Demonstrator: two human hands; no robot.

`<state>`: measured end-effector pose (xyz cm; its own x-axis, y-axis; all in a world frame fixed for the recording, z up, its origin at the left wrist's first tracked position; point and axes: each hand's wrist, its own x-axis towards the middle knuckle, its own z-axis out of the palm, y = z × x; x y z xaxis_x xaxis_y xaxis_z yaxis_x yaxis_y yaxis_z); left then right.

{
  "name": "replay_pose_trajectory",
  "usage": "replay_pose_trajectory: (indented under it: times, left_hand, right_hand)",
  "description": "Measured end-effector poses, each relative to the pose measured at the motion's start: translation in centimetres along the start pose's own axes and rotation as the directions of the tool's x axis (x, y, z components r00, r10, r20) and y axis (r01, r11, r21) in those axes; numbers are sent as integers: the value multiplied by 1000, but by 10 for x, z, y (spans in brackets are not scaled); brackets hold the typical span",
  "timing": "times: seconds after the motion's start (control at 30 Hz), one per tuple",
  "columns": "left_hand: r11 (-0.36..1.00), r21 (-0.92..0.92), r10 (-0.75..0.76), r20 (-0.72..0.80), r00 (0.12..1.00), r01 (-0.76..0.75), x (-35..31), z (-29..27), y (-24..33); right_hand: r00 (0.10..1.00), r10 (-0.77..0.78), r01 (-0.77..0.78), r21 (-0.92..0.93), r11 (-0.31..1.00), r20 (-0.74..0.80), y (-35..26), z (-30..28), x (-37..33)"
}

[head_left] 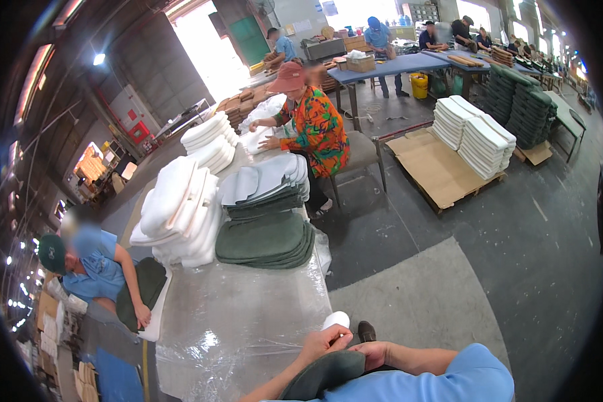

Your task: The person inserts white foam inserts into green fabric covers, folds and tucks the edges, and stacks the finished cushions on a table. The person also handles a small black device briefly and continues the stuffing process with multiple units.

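A dark green cushion [323, 372] lies against my body at the lower edge, partly hidden by my arms. My left hand [323, 346] is closed above its far edge, fingers bent in a pinch; what is between the fingertips is too small to make out. My right hand [372, 353] is closed round the cushion's right end, thumb side toward my left hand. Just beyond my left hand shows a rounded white piece [336, 319], its kind unclear. A stack of dark green cushions [264, 240] sits farther along the plastic-covered table [238, 305].
White pads [177, 204] and grey fabric pieces [264, 179] are piled beyond the cushions. A person in an orange patterned shirt [315, 130] works at the far end; another in blue [100, 271] handles a green cushion at left. White stacks [472, 137] stand on cardboard at right.
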<state>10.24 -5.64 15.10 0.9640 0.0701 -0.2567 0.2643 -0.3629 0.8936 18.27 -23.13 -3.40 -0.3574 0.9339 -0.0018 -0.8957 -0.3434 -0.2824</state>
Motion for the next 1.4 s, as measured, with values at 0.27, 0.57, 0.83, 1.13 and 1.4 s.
replay_pose_trajectory:
  times: [0.27,0.57,0.83,1.13,1.4]
  left_hand:
    - [931,273,297,-185,937,-241,-22,7,24]
    - [973,181,149,3,989,-147,-19,-2,10]
    - [914,367,-264,220,939,171,-9,-16,21]
    - [807,574,-395,348,850,140,-1,-15,46]
    - [949,292,-226,359,906,122,-5,-19,29]
  right_hand:
    - [891,-377,361,-109,926,-251,-10,40,7]
    - [537,-754,482,-596,642,-378,-11,75,-2]
    - [483,-819,349,-790,504,-309,-4,92,-12]
    - [672,-645,400,-555,729,-363,-11,79,-18]
    - [939,-242,214,-136,967,-245,-12,58,-24]
